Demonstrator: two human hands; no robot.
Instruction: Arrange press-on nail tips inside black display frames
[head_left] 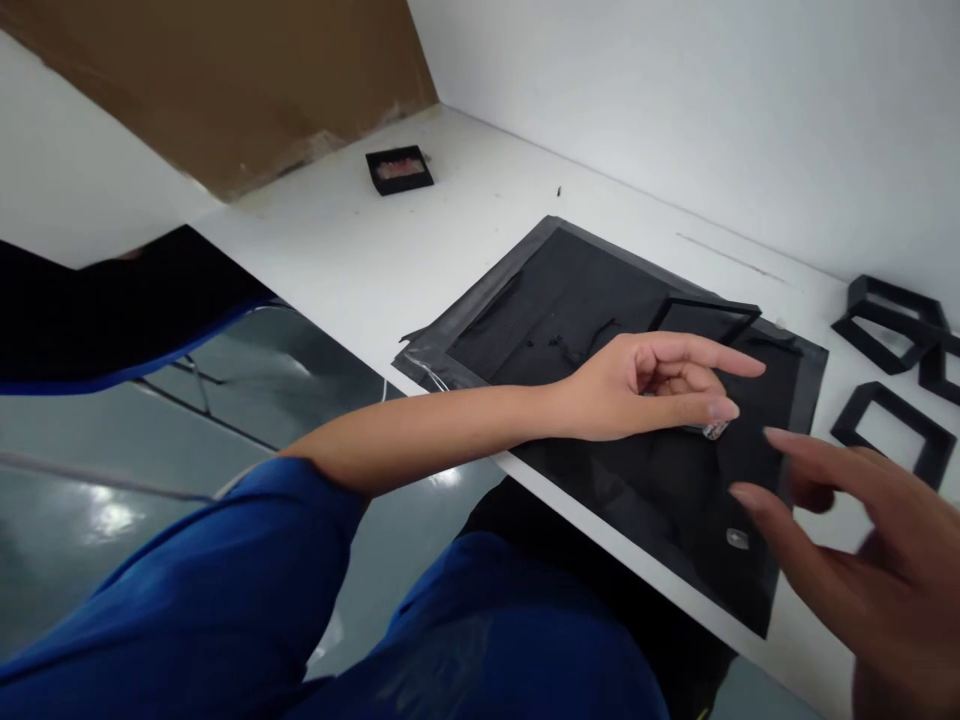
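Observation:
My left hand (645, 385) is over the black mat (637, 500), index finger and thumb stretched out and apart, the other fingers curled inward. Just below its thumb tip shows a small shiny patterned piece (716, 430), mostly covered by the hand; whether they touch I cannot tell. A thin black frame (675, 303) lies on the mat behind this hand. At the right edge my right hand (877, 540) has thumb and index finger spread, with nothing visible between them. Near its thumb a small clear piece (737, 539) rests on the mat.
Several black four-sided frames (892, 400) lie at the right of the white table (315, 240). Farther back is a small black box with reddish contents (400, 170). A brown board (247, 80) and a white wall (712, 110) border the table. A blue-edged chair (142, 375) stands left.

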